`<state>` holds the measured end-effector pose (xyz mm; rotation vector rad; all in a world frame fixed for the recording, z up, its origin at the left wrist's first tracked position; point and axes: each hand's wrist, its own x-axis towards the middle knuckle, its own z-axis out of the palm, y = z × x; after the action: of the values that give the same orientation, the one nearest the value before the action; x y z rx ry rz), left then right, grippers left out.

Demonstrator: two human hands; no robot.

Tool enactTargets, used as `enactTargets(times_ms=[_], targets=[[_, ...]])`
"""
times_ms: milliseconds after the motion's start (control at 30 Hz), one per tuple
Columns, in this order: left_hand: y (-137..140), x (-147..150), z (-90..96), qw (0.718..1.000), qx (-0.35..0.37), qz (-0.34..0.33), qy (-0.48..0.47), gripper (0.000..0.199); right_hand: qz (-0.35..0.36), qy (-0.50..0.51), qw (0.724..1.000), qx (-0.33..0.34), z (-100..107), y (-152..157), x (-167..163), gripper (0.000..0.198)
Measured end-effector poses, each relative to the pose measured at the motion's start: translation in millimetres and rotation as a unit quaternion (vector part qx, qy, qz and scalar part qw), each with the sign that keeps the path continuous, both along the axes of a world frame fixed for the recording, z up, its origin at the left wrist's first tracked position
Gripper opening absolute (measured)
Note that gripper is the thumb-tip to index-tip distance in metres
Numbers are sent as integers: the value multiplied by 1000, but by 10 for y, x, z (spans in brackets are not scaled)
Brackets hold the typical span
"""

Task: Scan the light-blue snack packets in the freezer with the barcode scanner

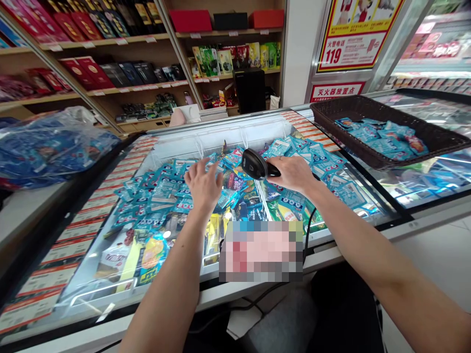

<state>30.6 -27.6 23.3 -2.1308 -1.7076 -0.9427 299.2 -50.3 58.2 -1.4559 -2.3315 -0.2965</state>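
Note:
Over the middle of a glass-topped freezer, my right hand point(292, 171) is wrapped round the handle of a black barcode scanner point(254, 164), whose head points left. A black cord point(308, 233) hangs down from near that hand. My left hand point(204, 184) hovers over blue ice cream packets point(167, 192), its fingers apart and holding nothing that I can see. More blue packets point(316, 153) lie heaped to the right, behind and beside my right hand. Some packets between the hands are partly hidden by them.
A brown woven basket point(371, 147) with several blue packets stands at the right. At the left lies a clear plastic bag point(55, 147) of blue packages. Price labels point(79, 225) line the freezer edge. Shelves point(125, 90) with boxed goods stand behind. A pixelated patch covers the front centre.

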Motion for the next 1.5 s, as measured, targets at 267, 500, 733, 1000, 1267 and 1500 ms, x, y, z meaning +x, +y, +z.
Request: enactTargets(times_ms=[267,500,733,1000,1267,1500], targets=[[111,-85,-127,997,-46,-37,56,35,-70,19,997,11,16,52,80,37],[113,-112,-122,997,-37,-15,64,37,-117,27,993,9,21,93,126,38],[60,186,-49,977,-77,-174,97,49,-145,32,989,0,36,89,101,38],[0,319,21,954,-95,-233,163,44,-134,37,990,15,30,93,94,38],[101,211,-68,982,-24,-173,75,40,-128,35,991,2,27,80,76,39],[131,220,-129,983,-91,-144,61,46,-114,29,993,17,-9,92,75,37]])
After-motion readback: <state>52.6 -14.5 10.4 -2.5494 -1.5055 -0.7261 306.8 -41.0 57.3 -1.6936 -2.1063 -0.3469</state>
